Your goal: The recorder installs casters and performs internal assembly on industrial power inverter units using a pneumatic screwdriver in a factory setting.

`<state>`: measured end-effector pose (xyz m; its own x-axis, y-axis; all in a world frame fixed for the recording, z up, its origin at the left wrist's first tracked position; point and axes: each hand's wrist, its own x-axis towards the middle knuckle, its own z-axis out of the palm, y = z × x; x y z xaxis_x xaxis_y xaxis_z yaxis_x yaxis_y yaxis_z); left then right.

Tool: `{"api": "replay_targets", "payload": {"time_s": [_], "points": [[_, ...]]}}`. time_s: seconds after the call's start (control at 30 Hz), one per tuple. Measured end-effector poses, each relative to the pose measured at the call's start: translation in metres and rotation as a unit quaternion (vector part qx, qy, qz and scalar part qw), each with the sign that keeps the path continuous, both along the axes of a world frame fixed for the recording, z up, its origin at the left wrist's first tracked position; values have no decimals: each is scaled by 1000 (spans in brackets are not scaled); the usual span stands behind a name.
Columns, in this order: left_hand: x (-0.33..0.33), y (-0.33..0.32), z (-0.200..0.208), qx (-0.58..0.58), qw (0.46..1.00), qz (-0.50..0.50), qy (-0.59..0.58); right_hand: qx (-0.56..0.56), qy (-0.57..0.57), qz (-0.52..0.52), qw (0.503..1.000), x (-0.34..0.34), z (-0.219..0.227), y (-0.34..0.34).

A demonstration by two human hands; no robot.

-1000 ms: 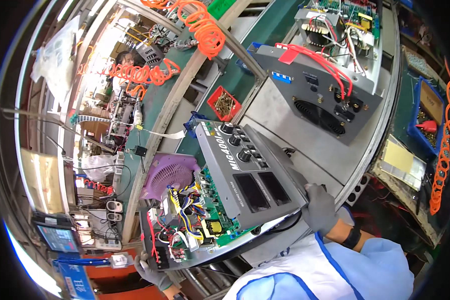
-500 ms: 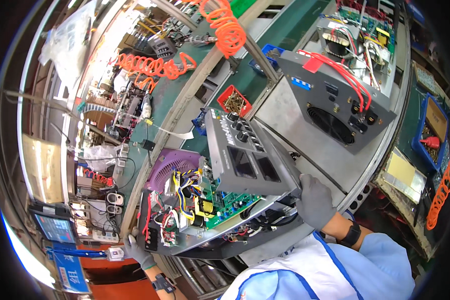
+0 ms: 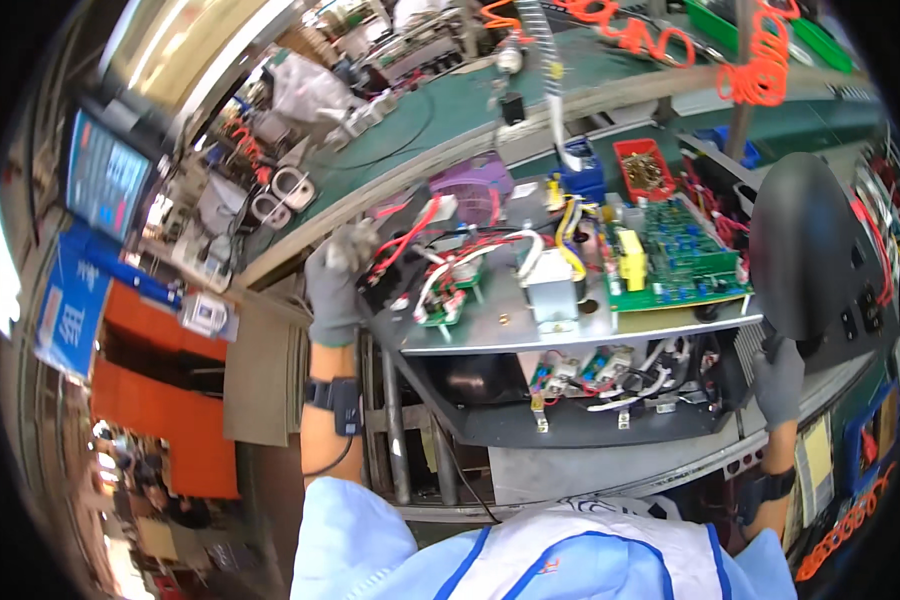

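Observation:
An uncovered welding machine [image 3: 580, 425] lies in front of me, its green circuit board [image 3: 680, 250], wires and metal deck exposed. At its left end is my gray-gloved left hand [image 3: 335, 290], closed at the dark end plate beside red wires; its fingertips are blurred. My gloved right hand [image 3: 778, 385] is closed at the lower edge of the dark front panel [image 3: 805, 255], which stands upright at the machine's right end, smeared by motion. Part of the right hand is hidden behind that panel. Below the deck, more wiring and small boards [image 3: 600, 370] show inside the casing.
Behind the machine sit a red bin of screws [image 3: 642, 170], a blue bin [image 3: 582, 170] and a purple fan part [image 3: 475, 190]. Orange coiled hoses [image 3: 755, 75] hang over the green bench. Another dark unit [image 3: 870, 290] stands at right; a screen [image 3: 108, 175] is at left.
My view has turned left. The front panel has gone from leaning over the board to upright at the right end, with my right hand. My left hand stays at the left end.

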<state>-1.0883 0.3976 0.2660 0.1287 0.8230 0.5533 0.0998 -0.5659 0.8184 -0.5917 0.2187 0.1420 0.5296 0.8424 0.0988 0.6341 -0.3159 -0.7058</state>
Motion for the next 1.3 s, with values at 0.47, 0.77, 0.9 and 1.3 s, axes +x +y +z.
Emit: {"api": "replay_targets", "payload": {"time_s": [0.47, 0.77, 0.9, 1.3], "points": [[-6, -4, -2, -3, 996, 90, 15, -108, -350, 395, 842, -114, -116, -58], [7, -5, 10, -74, 993, 97, -9, -61, -299, 405, 862, -113, -109, -75], [4, -1, 4, -141, 985, 61, -79, -126, -295, 423, 848, -103, -81, -95], [10, 40, -35, -272, 958, 51, -74, -136, -320, 428, 834, -84, -24, -126]]}}
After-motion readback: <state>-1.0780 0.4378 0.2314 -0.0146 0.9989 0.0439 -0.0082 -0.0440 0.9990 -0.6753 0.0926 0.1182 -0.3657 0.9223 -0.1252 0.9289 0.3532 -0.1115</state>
